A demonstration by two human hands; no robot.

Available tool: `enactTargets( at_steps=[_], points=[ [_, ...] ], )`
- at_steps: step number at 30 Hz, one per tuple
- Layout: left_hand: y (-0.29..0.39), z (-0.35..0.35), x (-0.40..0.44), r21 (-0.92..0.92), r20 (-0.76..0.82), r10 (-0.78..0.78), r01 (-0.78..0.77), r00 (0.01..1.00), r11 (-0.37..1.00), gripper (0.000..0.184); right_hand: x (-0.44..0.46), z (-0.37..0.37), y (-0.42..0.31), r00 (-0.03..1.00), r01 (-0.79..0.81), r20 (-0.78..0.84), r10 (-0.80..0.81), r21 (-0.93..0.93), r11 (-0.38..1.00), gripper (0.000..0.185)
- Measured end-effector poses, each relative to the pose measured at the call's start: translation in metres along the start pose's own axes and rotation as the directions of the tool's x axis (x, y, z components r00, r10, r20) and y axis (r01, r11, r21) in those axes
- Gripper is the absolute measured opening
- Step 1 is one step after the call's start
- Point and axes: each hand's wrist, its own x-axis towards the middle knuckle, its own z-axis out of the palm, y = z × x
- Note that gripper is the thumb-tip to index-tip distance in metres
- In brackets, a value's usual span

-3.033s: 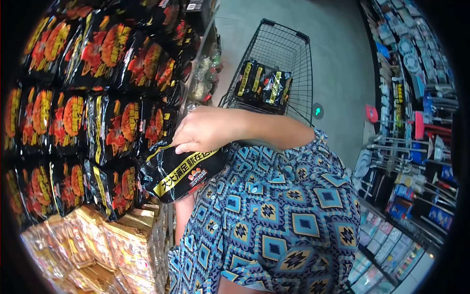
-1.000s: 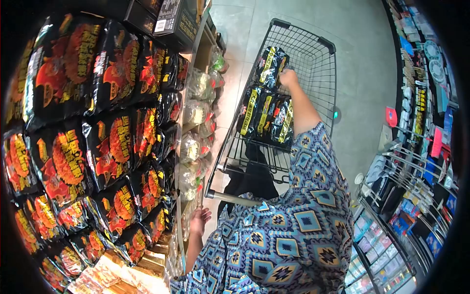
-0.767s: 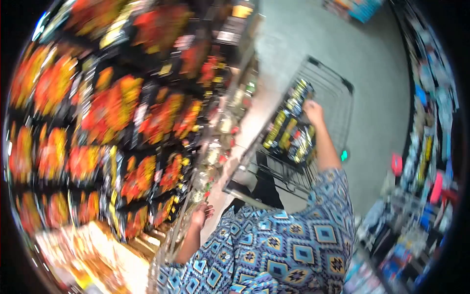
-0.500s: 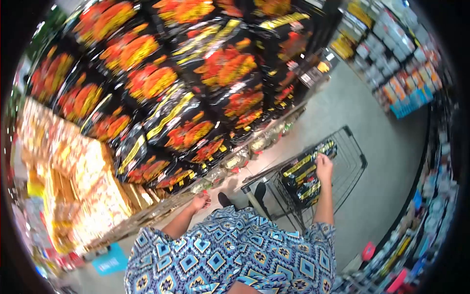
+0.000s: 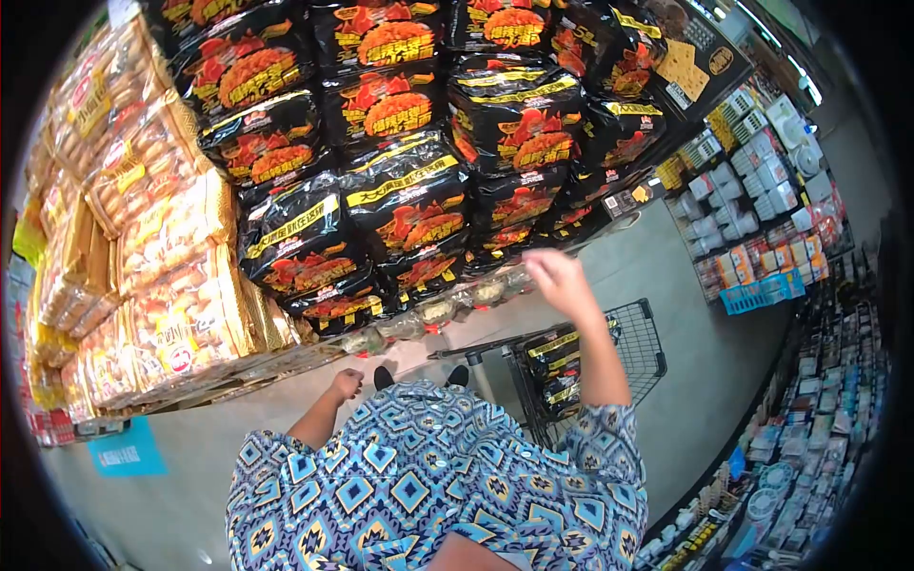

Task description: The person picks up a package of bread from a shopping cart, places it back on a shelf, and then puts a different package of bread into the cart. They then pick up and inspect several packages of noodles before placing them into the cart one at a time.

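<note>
My right hand [image 5: 564, 284] is raised in front of a stack of black noodle packs [image 5: 519, 119] with red and yellow pictures of noodles. Its fingers reach toward the lower packs, slightly bent and a little blurred, with nothing visible in them. Low by my left side, my left hand [image 5: 348, 383] hangs near the edge of the display, fingers loosely curled and holding nothing I can see. A wire shopping cart [image 5: 640, 347] stands at my right, partly behind my right forearm. Inside it lie black noodle packs [image 5: 554, 369] of the same look.
Golden bags of snacks [image 5: 176, 314] are piled left of the noodle packs. Small clear packs [image 5: 438, 312] line the display's lower edge. Shelves of household goods [image 5: 762, 205] stand at far right, with more goods [image 5: 809, 428] along the right side. Grey floor [image 5: 681, 257] surrounds the cart.
My right hand has left the pack in the cart and moved up and left toward the stack. My left hand has shifted slightly left. The view has turned and sharpened.
</note>
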Motion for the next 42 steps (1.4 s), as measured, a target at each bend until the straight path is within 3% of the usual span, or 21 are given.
enactTargets(
  at_steps=[3,5,7,10,12,15,16,17,19,21,23,25,27,30,31,34,42],
  points=[
    [-0.013,-0.002,-0.009,-0.075,-0.041,-0.005,0.002,0.999,0.997,0.037,0.075,-0.036,-0.036,0.975,0.164,-0.156,-0.159,0.023,0.986,0.017],
    [-0.021,-0.003,-0.013,-0.105,-0.050,-0.015,0.010,0.999,0.994,0.037,0.126,-0.063,-0.065,0.918,0.275,-0.281,-0.281,-0.059,0.960,0.017],
    [-0.029,-0.006,-0.015,-0.185,-0.063,-0.047,0.035,0.997,0.982,0.035,0.171,-0.085,-0.074,0.916,0.209,-0.299,-0.266,-0.207,0.956,0.020],
    [-0.044,-0.011,-0.028,-0.271,-0.096,-0.071,0.043,0.993,0.962,0.035,0.226,-0.099,-0.077,0.932,0.133,-0.268,-0.243,-0.373,0.918,0.024],
    [-0.056,-0.013,-0.029,-0.334,-0.111,-0.092,0.050,0.990,0.941,0.035,0.254,-0.103,-0.068,0.985,0.039,-0.113,-0.133,-0.599,0.800,0.028],
    [-0.075,-0.014,-0.034,-0.389,-0.128,-0.130,0.071,0.983,0.918,0.035,0.274,-0.102,-0.057,0.999,0.020,-0.015,-0.044,-0.708,0.705,0.031],
    [-0.082,-0.015,-0.038,-0.410,-0.131,-0.142,0.076,0.981,0.909,0.036,0.281,-0.099,-0.055,0.999,-0.029,0.011,0.053,-0.719,0.695,0.034],
    [-0.086,-0.014,-0.039,-0.413,-0.130,-0.140,0.075,0.981,0.908,0.036,0.282,-0.097,-0.051,0.999,-0.027,0.012,0.051,-0.720,0.693,0.034],
    [-0.091,-0.016,-0.042,-0.427,-0.136,-0.180,0.107,0.974,0.898,0.036,0.283,-0.093,-0.044,1.000,0.021,0.006,-0.022,-0.586,0.810,0.031],
    [-0.091,-0.017,-0.045,-0.442,-0.132,-0.183,0.107,0.974,0.891,0.036,0.285,-0.092,-0.040,1.000,0.003,-0.009,-0.010,-0.538,0.843,0.031],
    [-0.092,-0.017,-0.045,-0.448,-0.122,-0.183,0.110,0.976,0.887,0.035,0.280,-0.095,-0.040,0.990,0.127,-0.009,-0.139,-0.360,0.924,0.032],
    [-0.090,-0.017,-0.044,-0.464,-0.123,-0.168,0.093,0.978,0.881,0.032,0.281,-0.096,-0.041,0.990,0.118,-0.017,-0.137,-0.414,0.903,0.033],
    [-0.084,-0.017,-0.040,-0.456,-0.137,-0.151,0.073,0.979,0.887,0.032,0.280,-0.099,-0.046,0.913,0.359,0.139,-0.384,-0.719,0.595,0.031],
    [-0.074,-0.017,-0.034,-0.446,-0.142,-0.114,0.040,0.983,0.894,0.031,0.288,-0.099,-0.044,0.856,0.481,0.270,-0.442,-0.731,0.485,0.028],
    [-0.070,-0.017,-0.034,-0.448,-0.137,-0.096,0.025,0.986,0.894,0.030,0.287,-0.098,-0.048,0.855,0.483,0.272,-0.442,-0.729,0.485,0.028],
    [-0.060,-0.015,-0.037,-0.437,-0.138,-0.072,0.004,0.988,0.899,0.030,0.289,-0.093,-0.057,0.958,0.266,0.121,-0.259,-0.706,0.656,0.021],
    [-0.068,-0.010,-0.030,-0.433,-0.122,-0.113,0.050,0.986,0.900,0.030,0.284,-0.094,-0.061,0.963,0.232,0.088,-0.255,-0.748,0.621,0.020]
  ],
)
